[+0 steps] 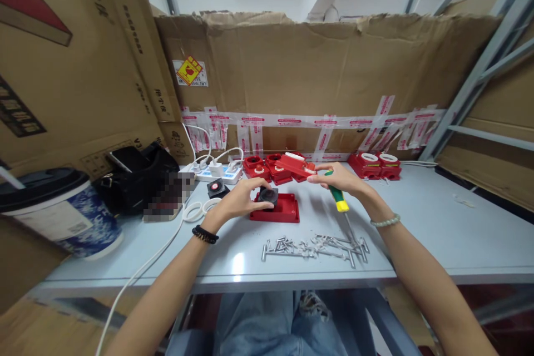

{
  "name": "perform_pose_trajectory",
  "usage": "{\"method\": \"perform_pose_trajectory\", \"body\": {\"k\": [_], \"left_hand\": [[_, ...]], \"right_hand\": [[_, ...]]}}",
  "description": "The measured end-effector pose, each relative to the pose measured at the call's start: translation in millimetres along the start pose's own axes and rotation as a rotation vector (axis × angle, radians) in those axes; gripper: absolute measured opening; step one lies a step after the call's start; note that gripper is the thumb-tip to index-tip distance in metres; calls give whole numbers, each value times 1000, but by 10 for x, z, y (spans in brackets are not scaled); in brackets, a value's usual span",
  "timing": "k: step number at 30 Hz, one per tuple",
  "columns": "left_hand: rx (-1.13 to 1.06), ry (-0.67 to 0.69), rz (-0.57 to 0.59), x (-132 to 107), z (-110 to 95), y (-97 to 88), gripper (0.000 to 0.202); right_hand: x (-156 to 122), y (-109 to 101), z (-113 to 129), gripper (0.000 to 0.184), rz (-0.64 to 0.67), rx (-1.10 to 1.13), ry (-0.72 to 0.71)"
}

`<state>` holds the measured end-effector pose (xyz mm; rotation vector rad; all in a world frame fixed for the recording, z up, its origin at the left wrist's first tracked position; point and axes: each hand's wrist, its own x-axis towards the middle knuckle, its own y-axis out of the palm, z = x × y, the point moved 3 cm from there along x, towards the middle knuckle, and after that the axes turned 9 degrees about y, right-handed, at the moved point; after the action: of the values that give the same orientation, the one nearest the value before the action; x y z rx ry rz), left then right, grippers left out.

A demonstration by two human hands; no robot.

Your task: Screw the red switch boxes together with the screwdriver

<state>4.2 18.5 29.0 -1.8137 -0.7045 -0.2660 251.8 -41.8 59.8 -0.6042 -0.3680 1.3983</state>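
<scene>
At the centre of the frame, the left hand (246,196) is pinching a black square part (269,196) over a red tray (288,208); whether the two are touching is hard to tell. Right of centre, the right hand (344,178) is gripping a red housing (293,164) while a green-and-yellow screwdriver (337,196) is slanting down from the same grasp. Because that hold is shared, the screwdriver could slip and scatter the screws (284,244) lying lower centre; a loosening left pinch could drop the black square part.
</scene>
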Motion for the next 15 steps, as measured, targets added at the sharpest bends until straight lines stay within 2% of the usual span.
{"method": "perform_pose_trajectory", "body": {"k": [3,6,8,10,12,15], "left_hand": [[-21,-17,-66,4,17,-36,33],[17,-56,-163,-33,107,-165,32],[117,-127,-237,-105,240,-300,31],[269,-263,-283,-217,421,-435,28],[417,-421,-234,-337,604,-518,25],[520,-605,-113,-474,791,-540,20]], "right_hand": [[7,-1,-6,50,3,-3,-24],[4,-4,-2,54,-16,-23,0],[-1,-4,3,57,-27,-31,19],[-6,1,10,57,-22,-26,19],[-9,8,14,54,-6,-21,6],[-6,13,14,50,8,-15,-13]]}}
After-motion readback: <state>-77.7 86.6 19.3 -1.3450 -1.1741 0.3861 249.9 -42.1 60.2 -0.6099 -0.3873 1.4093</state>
